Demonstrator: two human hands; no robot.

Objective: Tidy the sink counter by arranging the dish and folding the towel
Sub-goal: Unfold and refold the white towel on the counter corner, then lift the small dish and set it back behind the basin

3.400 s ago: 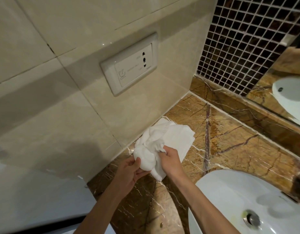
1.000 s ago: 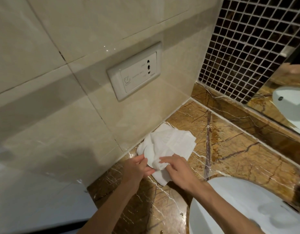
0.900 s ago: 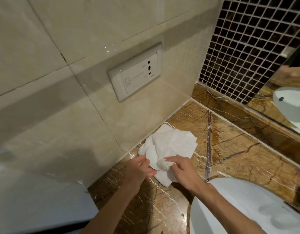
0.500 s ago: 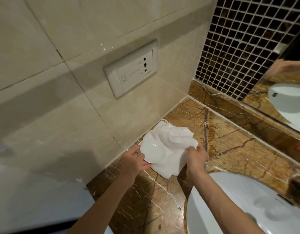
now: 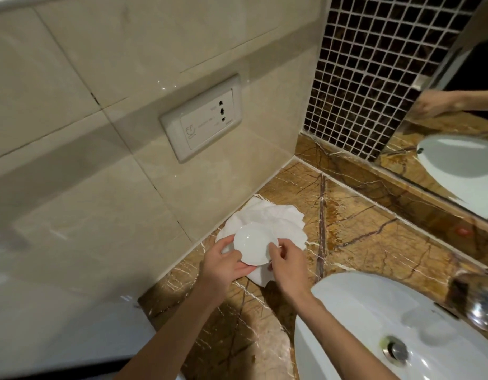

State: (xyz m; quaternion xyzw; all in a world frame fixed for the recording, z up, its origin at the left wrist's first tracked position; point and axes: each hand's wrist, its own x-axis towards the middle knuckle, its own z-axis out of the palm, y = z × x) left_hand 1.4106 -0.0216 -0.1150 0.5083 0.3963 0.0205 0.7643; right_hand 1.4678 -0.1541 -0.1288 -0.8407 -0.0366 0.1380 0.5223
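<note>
A small round white dish (image 5: 254, 244) is held just above a crumpled white towel (image 5: 275, 219) that lies on the brown marble counter (image 5: 374, 242) against the tiled wall. My left hand (image 5: 223, 266) grips the dish's left and lower rim from beneath. On the right rim rest the fingertips of my right hand (image 5: 286, 266). The towel's near part is hidden under the dish and both hands.
A white sink basin (image 5: 374, 319) with a metal drain (image 5: 396, 351) fills the lower right, and a chrome tap (image 5: 481, 305) sits at the right edge. A wall socket (image 5: 203, 119) is above the towel. A mirror (image 5: 457, 133) and dark mosaic tiles (image 5: 374, 64) stand behind.
The dish came out of the bundled towel into my left hand. My right hand let go of the towel's right edge and moved onto the dish rim. The towel now lies spread on the counter.
</note>
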